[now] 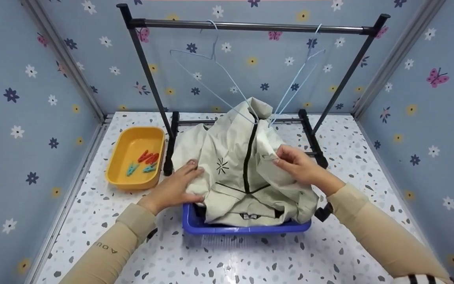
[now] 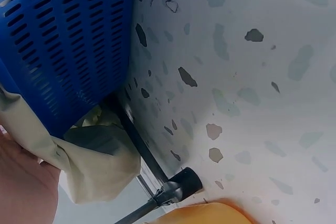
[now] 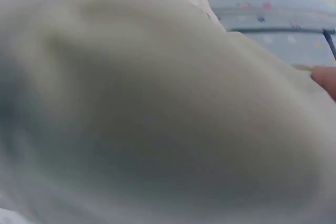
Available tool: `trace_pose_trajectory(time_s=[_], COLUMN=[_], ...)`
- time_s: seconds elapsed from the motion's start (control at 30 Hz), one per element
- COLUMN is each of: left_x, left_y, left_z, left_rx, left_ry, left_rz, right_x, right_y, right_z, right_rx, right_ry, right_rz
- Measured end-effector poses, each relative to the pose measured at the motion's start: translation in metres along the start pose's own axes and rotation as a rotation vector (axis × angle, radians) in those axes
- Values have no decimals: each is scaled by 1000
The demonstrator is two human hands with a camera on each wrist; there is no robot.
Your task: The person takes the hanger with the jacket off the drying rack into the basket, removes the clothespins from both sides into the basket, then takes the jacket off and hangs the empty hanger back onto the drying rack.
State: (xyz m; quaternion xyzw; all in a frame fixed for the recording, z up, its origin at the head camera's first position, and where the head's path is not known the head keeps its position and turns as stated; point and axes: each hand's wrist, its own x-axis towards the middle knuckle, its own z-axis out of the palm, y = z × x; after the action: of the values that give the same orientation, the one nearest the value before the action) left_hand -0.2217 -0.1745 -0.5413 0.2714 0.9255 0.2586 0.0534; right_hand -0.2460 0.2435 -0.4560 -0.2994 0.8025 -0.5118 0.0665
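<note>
A pale beige jacket (image 1: 231, 146) with a dark zip and a small black starburst print lies heaped over a blue basket (image 1: 246, 229). My left hand (image 1: 175, 185) rests on the jacket's left side, fingers spread over the cloth. With its thumb and fingertips, my right hand (image 1: 300, 165) pinches the jacket's edge right of the zip. Two light blue wire hangers hang from the rack; the lower ends of the left hanger (image 1: 213, 57) and the right hanger (image 1: 309, 59) meet the jacket's top. Blurred beige cloth fills most of the right wrist view.
A black clothes rack (image 1: 250, 26) stands behind the basket, its feet on the speckled tabletop (image 1: 227, 260). Left of it sits a yellow tray (image 1: 117, 165) with red clothespins (image 1: 148, 157) and teal clothespins (image 1: 132, 169). Patterned blue panels (image 1: 22, 118) enclose the sides and back.
</note>
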Motion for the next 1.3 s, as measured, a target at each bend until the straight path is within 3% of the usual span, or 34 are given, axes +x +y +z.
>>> trace_pose_trajectory(time_s=[0.17, 0.47, 0.63, 0.8, 0.97, 1.1, 1.3], left_x=[0, -1, 0, 0, -1, -1, 0], left_y=[0, 0, 1, 3, 3, 3, 1], left_z=[2, 1, 2, 4, 3, 2, 1], left_rx=[5, 23, 14, 12, 15, 22, 34], left_ry=[11, 36, 23, 7, 9, 13, 31], left_rz=[10, 40, 17, 13, 15, 20, 30], right_x=[5, 10, 13, 15, 15, 17, 19], right_y=[3, 11, 16, 20, 23, 23, 22], right_z=[17, 34, 40, 43, 46, 46, 35], right_rx=[-78, -395, -471, -480, -494, -488, -446], right_ry=[-188, -473, -581, -703, -805, -831, -735], right_rz=[-35, -43, 49, 172, 232, 253, 166])
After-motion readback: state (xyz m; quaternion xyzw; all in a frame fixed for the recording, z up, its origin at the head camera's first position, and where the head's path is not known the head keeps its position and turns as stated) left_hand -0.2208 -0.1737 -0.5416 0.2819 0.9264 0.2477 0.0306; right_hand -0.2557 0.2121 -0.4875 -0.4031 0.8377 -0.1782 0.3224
